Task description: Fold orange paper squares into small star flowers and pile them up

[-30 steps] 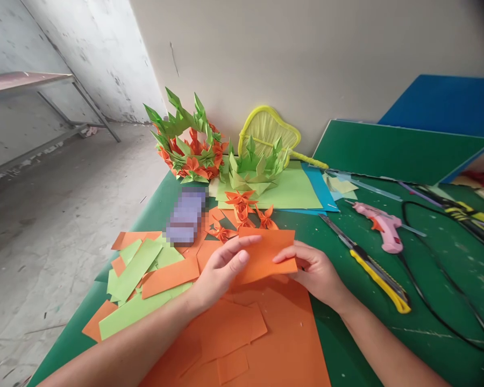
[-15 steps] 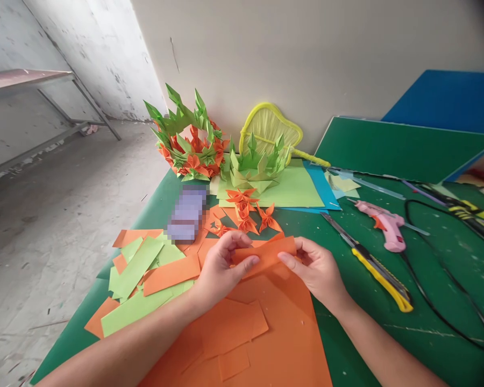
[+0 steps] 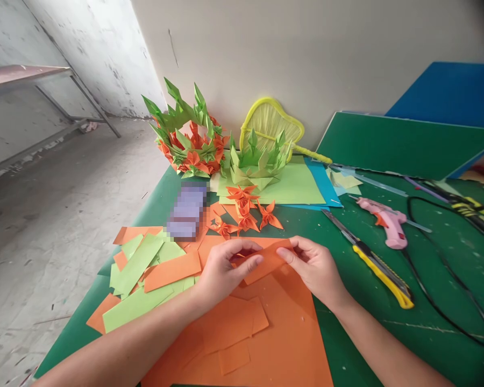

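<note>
Between my two hands is a folded orange paper strip (image 3: 269, 263), held just above a large orange paper sheet (image 3: 290, 333). My left hand (image 3: 228, 269) pinches its left end, the fingers curled behind and partly hidden. At the other end, my right hand (image 3: 314, 269) grips the strip with the thumb on its front face. Loose orange paper pieces (image 3: 237, 325) lie on the sheet below my hands. Several orange origami flowers (image 3: 246, 209) sit just beyond my fingers.
Green and orange strips (image 3: 145, 263) lie piled at left, near a blurred phone (image 3: 186, 212). Behind stand a green-and-orange paper ring (image 3: 193, 156) and a green paper crown (image 3: 258, 172). At right lie a utility knife (image 3: 381, 274), a pink glue gun (image 3: 387, 223) and its cable.
The strip's raised upper flap has come down, and the strip looks flatter and tilts down toward the left. Both hands stay near the same place, still on it.
</note>
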The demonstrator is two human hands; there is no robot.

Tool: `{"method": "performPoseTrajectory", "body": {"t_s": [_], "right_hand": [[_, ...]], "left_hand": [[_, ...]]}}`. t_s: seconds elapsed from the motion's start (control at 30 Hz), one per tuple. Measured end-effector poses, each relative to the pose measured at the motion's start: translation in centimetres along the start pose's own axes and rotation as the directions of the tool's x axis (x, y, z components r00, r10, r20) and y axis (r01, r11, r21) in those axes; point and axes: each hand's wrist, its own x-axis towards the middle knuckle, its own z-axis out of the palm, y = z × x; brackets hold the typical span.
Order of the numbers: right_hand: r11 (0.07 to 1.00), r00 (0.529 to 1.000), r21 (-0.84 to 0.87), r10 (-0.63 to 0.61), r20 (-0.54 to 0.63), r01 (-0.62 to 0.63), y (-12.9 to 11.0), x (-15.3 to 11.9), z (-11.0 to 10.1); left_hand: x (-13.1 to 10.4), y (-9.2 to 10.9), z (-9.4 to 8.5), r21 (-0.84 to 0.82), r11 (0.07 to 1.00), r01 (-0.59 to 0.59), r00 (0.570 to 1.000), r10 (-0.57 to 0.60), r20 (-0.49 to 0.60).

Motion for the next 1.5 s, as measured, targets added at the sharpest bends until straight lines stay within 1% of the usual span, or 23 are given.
{"method": "performPoseTrajectory", "body": {"t_s": [0.13,0.2,0.4,0.57,0.77,0.83,0.87,0.93,0.97,1.03,1.07,1.17,1.23,1.33,1.5], "right_hand": [[0.993,0.998,-0.094,-0.071,0.0,0.07,0.1,-0.1,0.1],[0.989,0.996,-0.123,-0.085,-0.01,0.083,0.1,-0.1,0.2],[0.988,0.998,-0.139,-0.07,0.003,0.07,0.0,0.2,0.1],[0.986,0.998,-0.156,-0.066,0.001,0.065,0.0,0.2,0.1],[0.974,0.998,-0.216,-0.067,0.002,0.066,0.3,0.2,0.2],[0.957,0.995,-0.273,-0.102,0.004,0.099,0.5,0.3,0.1],[0.941,0.989,-0.308,-0.147,-0.002,0.139,0.6,0.4,0.0],[0.88,0.956,-0.396,-0.293,-0.021,0.261,0.7,0.4,-0.1],[0.833,0.925,-0.445,-0.379,-0.023,0.33,0.7,0.5,-0.2],[0.722,0.858,-0.524,-0.514,0.03,0.451,0.5,0.5,-0.4],[0.675,0.833,-0.544,-0.547,0.083,0.498,0.4,0.5,-0.5],[0.588,0.782,-0.534,-0.563,0.268,0.607,0.3,0.4,-0.5],[0.549,0.75,-0.52,-0.56,0.353,0.655,0.4,0.4,-0.5],[0.49,0.708,-0.519,-0.569,0.418,0.7,0.6,0.4,-0.5],[0.381,0.664,-0.557,-0.559,0.497,0.738,0.5,0.4,-0.7]], "left_hand": [[0.2,0.3,-0.4,0.087,0.995,-0.053,0.998,0.051,0.02],[0.4,0.3,-0.5,0.121,0.989,-0.079,0.997,0.076,0.03],[0.4,0.0,-0.4,0.155,0.986,-0.058,0.998,0.056,0.018],[0.5,0.2,-0.5,0.187,0.979,-0.082,0.996,0.072,0.062],[0.5,0.1,-0.5,0.19,0.98,-0.06,0.997,0.049,0.063],[0.5,0.0,-0.6,0.228,0.968,-0.101,0.993,0.083,0.087],[0.5,0.0,-0.7,0.253,0.96,-0.12,0.99,0.098,0.1],[0.7,-0.2,-0.9,0.305,0.942,-0.14,0.986,0.106,0.126],[0.7,-0.2,-1.0,0.333,0.932,-0.144,0.985,0.105,0.133],[0.9,-0.4,-1.1,0.38,0.912,-0.157,0.984,0.109,0.144],[1.0,-0.5,-1.2,0.397,0.903,-0.166,0.982,0.116,0.147],[1.1,-0.7,-1.3,0.429,0.882,-0.196,0.977,0.142,0.156],[1.1,-0.8,-1.4,0.439,0.872,-0.217,0.973,0.158,0.168],[1.0,-0.9,-1.4,0.445,0.86,-0.25,0.965,0.186,0.183],[0.8,-1.1,-1.3,0.486,0.827,-0.282,0.958,0.212,0.194]]}}
